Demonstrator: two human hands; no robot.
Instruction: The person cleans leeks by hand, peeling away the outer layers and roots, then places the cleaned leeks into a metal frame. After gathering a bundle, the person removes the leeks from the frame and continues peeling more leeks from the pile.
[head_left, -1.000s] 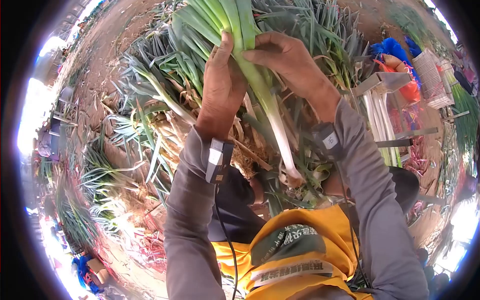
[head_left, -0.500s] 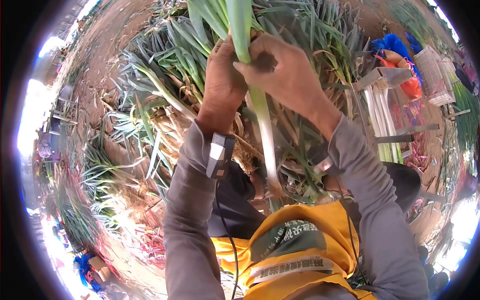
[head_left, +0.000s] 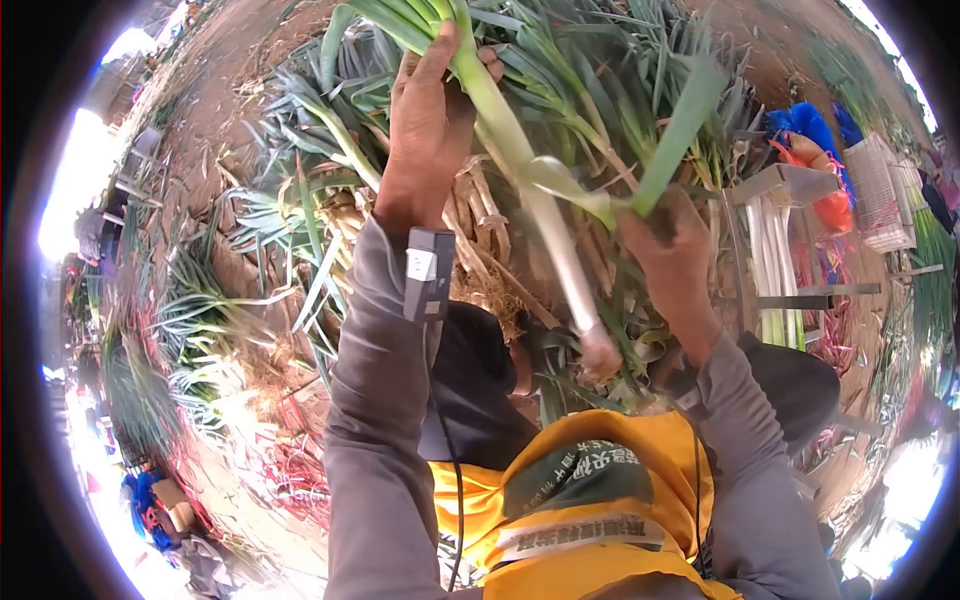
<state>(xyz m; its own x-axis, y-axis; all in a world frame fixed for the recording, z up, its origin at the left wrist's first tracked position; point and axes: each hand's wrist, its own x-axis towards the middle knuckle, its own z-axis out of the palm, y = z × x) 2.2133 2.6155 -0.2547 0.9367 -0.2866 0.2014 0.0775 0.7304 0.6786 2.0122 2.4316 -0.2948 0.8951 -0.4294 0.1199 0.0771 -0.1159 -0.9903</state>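
My left hand (head_left: 425, 130) is closed around the green upper part of a leek (head_left: 500, 120). The leek slants down to the right, its white shaft and root end hanging over my lap. At the right, my right hand (head_left: 672, 262) grips a green outer leaf (head_left: 685, 125), whose torn strip still joins the leek partway down the shaft. The leaf's broad blade sticks up above my right hand. Under both hands lies a big pile of leeks (head_left: 350, 130), with roots and dry leaves showing.
A metal rack (head_left: 785, 185) holding several trimmed white leeks stands at the right. Beyond it are blue and orange bags (head_left: 830, 205) and a pale crate (head_left: 880, 190). Loose leeks (head_left: 215, 335) and red strings (head_left: 290, 470) lie on the ground at the left.
My right hand has moved down and right away from my left, peeling a leaf off the leek. My left hand has stayed at the top, with the leek tilting more to the right.
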